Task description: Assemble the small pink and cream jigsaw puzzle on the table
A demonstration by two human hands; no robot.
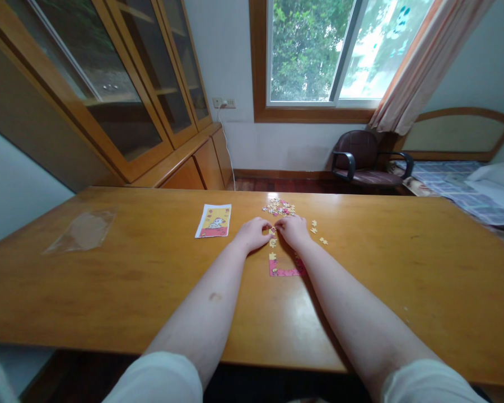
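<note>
Working on the puzzle (274, 267) between my arms (212, 313), I have left hand (252, 234) and right hand (293, 230) curled close at its far left end, though whether either pinches anything I can't tell; bottom edge (288, 272) joined, left side (273, 256) gappy, right side partly hidden by my arm, middle unfilled, and a pile (279, 207) beyond plus strays (314, 230) at right remain loose

Bright daylight from the window (341, 55)

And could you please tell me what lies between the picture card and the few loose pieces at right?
In the head view: the left hand, the puzzle border's left side, then the right hand.
</note>
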